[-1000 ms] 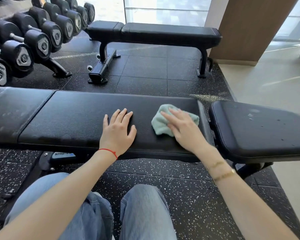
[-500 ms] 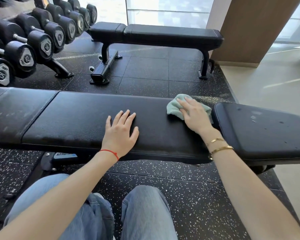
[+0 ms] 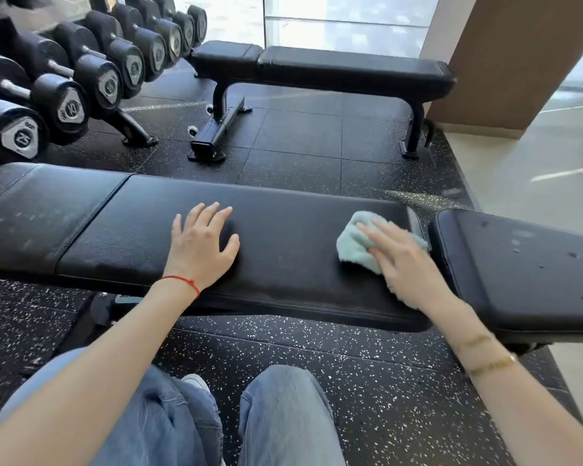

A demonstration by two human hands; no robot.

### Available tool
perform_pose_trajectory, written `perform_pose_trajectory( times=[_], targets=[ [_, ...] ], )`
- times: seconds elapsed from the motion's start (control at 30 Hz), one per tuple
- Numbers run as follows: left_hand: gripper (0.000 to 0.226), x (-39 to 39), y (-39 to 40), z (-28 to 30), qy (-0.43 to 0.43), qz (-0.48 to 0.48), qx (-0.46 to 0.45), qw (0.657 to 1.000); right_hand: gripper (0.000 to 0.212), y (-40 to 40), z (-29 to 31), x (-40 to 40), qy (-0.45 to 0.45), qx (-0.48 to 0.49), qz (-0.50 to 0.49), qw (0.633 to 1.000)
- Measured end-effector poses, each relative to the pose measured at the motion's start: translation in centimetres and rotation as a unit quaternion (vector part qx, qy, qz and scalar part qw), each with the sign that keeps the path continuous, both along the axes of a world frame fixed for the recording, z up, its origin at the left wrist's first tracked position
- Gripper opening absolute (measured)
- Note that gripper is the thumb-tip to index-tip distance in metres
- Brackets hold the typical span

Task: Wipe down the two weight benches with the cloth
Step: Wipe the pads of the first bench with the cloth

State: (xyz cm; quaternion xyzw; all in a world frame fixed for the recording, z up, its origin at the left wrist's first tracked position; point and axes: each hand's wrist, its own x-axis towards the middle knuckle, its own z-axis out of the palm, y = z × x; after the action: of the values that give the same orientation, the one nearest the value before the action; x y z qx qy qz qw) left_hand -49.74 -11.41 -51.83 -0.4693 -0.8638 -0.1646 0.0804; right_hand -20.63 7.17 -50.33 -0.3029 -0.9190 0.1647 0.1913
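Item: near black padded vinyl weight bench (image 3: 283,250), long pad, taken here as the landmark. Its surface serves as the tabletop for both hands.

Item: pale green terry cloth (image 3: 354,243), bunched, lying on the bench's long pad at its right end, just short of the gap before the separate black seat pad (image 3: 519,264).

Item: right hand (image 3: 404,264). Fingers (image 3: 372,230) extended and laid flat over the cloth, pressing it to the pad; not curled round it.

Item: left hand (image 3: 202,247). Fingers (image 3: 212,213) spread and straight, palm flat on the middle of the bench, holding nothing; apparently a brace.

Status, judged: wiping of the near bench in progress at its right end. The seat pad shows pale specks and smudges, and the left head pad (image 3: 31,213) looks dusty, so both appear unwiped.

Risks, judged:
- Cloth held by pressure only; a fast stroke could leave it behind or roll it up under the palm.
- A stroke carried past the pad's end could push the cloth into the gap and drop it to the floor.
- The speckled seat pad may be skipped if strokes stop at the gap.

Surroundings, relative to the near bench:
- Beyond it, well apart: second black flat weight bench (image 3: 350,68), across open speckled black rubber floor tiles (image 3: 300,139).
- Beyond its left end: rack of black hex dumbbells (image 3: 81,79), near the route to the far bench.
- In front, below: the person's knees in blue jeans (image 3: 283,415).
- Far right: tan wooden column (image 3: 519,55).
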Motion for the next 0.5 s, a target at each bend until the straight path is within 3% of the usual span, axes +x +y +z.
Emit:
perform_pose_trajectory(
  times=[0.13,0.27,0.4,0.5],
  targets=[
    [0.063,-0.2,0.1,-0.6,-0.022,0.005,-0.003,1.000,0.043,5.2,-0.2,-6.5,-0.017,0.008,-0.047,0.999],
    [0.061,-0.2,0.2,-0.8,-0.031,0.006,0.013,0.999,0.044,0.7,-0.9,-11.6,-0.025,0.002,0.040,0.999],
    [0.060,-0.3,0.1,-0.8,-0.037,0.001,0.024,0.999,0.042,-5.2,-0.8,-8.1,-0.013,0.003,0.164,0.986],
    [0.058,-0.5,-0.3,-0.9,-0.044,-0.006,0.039,0.998,0.044,-5.7,-0.3,-3.3,-0.005,-0.009,0.170,0.985]
  ],
)
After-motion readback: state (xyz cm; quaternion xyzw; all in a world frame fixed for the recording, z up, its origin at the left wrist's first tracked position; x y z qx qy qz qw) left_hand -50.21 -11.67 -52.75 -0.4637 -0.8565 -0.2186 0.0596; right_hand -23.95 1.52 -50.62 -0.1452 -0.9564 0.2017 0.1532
